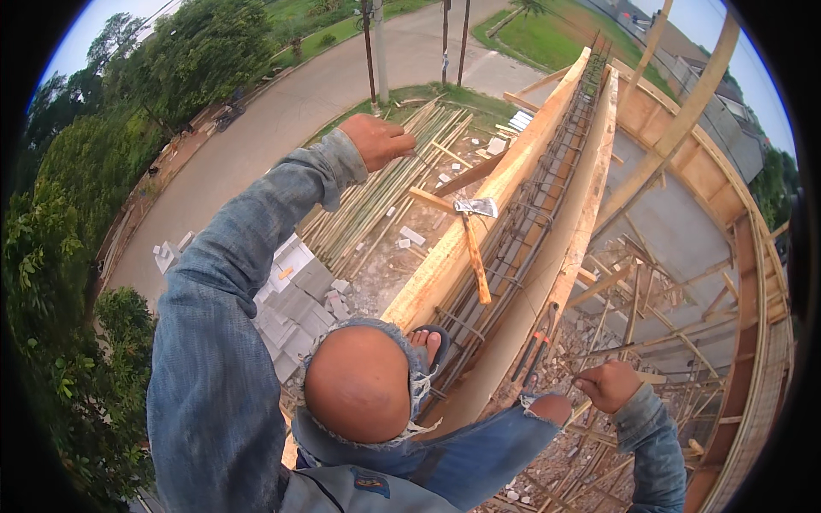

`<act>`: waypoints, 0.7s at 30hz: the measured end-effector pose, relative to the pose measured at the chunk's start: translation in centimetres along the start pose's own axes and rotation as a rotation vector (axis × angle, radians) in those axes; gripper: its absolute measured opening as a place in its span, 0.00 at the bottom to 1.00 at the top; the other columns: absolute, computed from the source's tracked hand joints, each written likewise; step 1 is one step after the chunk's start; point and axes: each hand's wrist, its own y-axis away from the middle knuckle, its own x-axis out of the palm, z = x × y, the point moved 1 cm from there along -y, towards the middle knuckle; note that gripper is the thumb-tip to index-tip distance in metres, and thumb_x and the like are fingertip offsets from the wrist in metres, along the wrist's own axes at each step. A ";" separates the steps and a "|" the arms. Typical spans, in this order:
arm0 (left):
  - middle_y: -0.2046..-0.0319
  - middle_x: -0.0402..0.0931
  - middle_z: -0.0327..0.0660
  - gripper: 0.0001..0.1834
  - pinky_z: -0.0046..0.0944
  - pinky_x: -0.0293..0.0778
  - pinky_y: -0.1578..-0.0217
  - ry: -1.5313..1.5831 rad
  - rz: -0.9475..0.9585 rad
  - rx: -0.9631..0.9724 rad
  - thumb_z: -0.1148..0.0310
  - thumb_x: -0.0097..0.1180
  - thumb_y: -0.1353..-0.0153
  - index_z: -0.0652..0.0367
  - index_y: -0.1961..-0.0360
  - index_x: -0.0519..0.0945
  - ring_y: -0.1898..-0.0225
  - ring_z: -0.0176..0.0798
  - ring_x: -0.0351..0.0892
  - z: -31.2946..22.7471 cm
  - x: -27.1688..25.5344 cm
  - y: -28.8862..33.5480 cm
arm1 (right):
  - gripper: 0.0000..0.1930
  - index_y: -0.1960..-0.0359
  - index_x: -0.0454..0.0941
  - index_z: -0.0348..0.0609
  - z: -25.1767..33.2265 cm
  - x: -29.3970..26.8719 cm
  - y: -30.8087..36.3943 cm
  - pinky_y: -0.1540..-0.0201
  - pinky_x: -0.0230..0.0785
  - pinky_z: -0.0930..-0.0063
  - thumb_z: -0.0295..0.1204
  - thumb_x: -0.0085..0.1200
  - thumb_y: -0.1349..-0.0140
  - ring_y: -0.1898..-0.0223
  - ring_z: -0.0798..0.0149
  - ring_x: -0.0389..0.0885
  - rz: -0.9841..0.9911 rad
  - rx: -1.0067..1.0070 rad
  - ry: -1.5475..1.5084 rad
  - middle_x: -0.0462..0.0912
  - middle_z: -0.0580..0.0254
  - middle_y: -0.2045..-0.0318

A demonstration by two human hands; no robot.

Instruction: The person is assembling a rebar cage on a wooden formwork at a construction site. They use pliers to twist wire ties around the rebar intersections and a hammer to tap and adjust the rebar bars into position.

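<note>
My left hand [375, 142] is raised out over the yard at the upper left, fingers pinched together; anything thin in them is too fine to make out. Low on the right, my right hand [609, 386] is closed in a fist beside my knee, its contents hidden. Between them runs a long wooden formwork trough with a left plank [505, 192] and a right plank [590, 205]. Steel rebar [547, 201] lies inside it. A hatchet [475, 248] with a wooden handle rests across the left plank. Pincers [537, 344] with red and black handles hang at the right plank, nearest my right hand.
My sandalled foot [426, 344] is on the formwork, high above ground. Below left are bamboo poles [376, 201] and grey blocks [299, 295]. A slanting timber [671, 128] crosses at the right, before a curved wooden form [753, 282]. Poles and rubble lie beneath.
</note>
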 end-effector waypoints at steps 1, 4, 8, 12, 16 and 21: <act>0.78 0.70 0.38 0.06 0.43 0.70 0.77 -0.014 0.046 -0.031 0.63 0.49 0.43 0.51 0.67 0.71 0.75 0.45 0.74 0.7 0.0 0.6 | 0.12 0.69 0.80 0.45 1.1 0.0 0.9 0.74 0.69 0.64 0.39 0.50 0.42 0.77 0.54 0.79 0.134 -0.196 -0.256 0.78 0.52 0.82; 0.78 0.70 0.38 0.07 0.43 0.71 0.76 -0.086 0.220 -0.100 0.63 0.49 0.43 0.51 0.67 0.71 0.75 0.44 0.74 1.2 -0.3 2.7 | 0.16 0.67 0.80 0.38 0.3 -4.8 4.6 0.77 0.65 0.72 0.39 0.48 0.39 0.80 0.65 0.78 -0.285 -0.256 -0.630 0.77 0.57 0.85; 0.78 0.71 0.39 0.07 0.42 0.71 0.75 0.087 0.003 0.042 0.62 0.51 0.44 0.52 0.69 0.71 0.75 0.43 0.74 -1.3 -0.4 2.3 | 0.15 0.74 0.78 0.37 -4.7 -6.7 1.0 0.81 0.59 0.67 0.35 0.46 0.38 0.85 0.64 0.72 -0.915 0.263 -0.405 0.73 0.59 0.88; 0.79 0.71 0.40 0.07 0.43 0.70 0.75 0.068 -0.086 -0.008 0.62 0.51 0.44 0.52 0.69 0.71 0.74 0.46 0.73 -0.3 -0.4 1.8 | 0.09 0.72 0.81 0.47 -1.8 -0.3 -1.3 0.75 0.65 0.55 0.35 0.49 0.42 0.80 0.45 0.73 -0.122 0.202 0.326 0.77 0.48 0.81; 0.79 0.72 0.41 0.07 0.45 0.69 0.75 0.025 0.100 -0.153 0.61 0.48 0.42 0.51 0.69 0.71 0.74 0.48 0.74 2.4 -0.8 3.6 | 0.16 0.69 0.79 0.39 0.2 -2.3 2.0 0.79 0.63 0.73 0.40 0.47 0.39 0.85 0.66 0.71 -0.278 -0.186 -0.562 0.73 0.63 0.89; 0.77 0.74 0.41 0.08 0.48 0.68 0.75 0.137 0.180 -0.237 0.61 0.43 0.37 0.50 0.70 0.71 0.74 0.49 0.74 -1.3 0.7 3.0 | 0.16 0.63 0.76 0.33 -7.2 -4.4 -1.9 0.83 0.52 0.83 0.36 0.43 0.34 0.87 0.80 0.60 -0.886 0.304 -0.762 0.62 0.74 0.90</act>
